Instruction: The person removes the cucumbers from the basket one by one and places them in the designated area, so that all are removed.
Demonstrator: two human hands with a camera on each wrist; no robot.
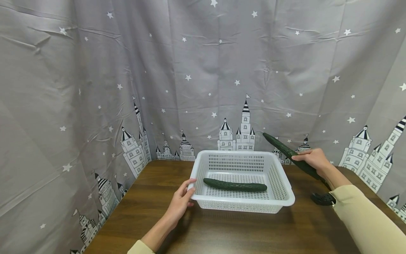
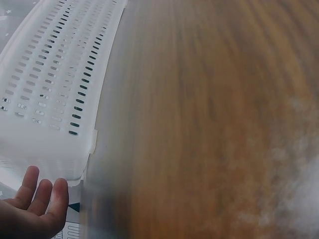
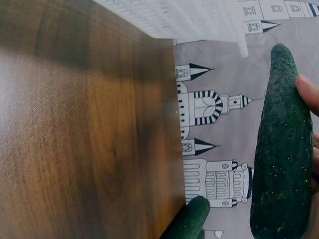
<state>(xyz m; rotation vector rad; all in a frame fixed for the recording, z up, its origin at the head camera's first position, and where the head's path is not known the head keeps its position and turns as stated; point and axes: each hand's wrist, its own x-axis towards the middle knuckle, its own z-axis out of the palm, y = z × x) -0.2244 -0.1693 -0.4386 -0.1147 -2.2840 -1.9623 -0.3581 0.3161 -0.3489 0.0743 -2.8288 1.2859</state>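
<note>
A white perforated plastic basket stands on the table, with one dark green cucumber lying across its floor. My left hand grips the basket's left front corner, thumb at the rim and fingers below; in the left wrist view the fingers show beside the basket's end. To the right of the basket, my right hand holds a second cucumber in the air, its far tip pointing up and left. This held cucumber fills the right side of the right wrist view.
Another cucumber shows partly at the bottom of the right wrist view, near the table edge. The brown wooden table backs onto a grey curtain printed with castles and stars. A black strap is at the right wrist.
</note>
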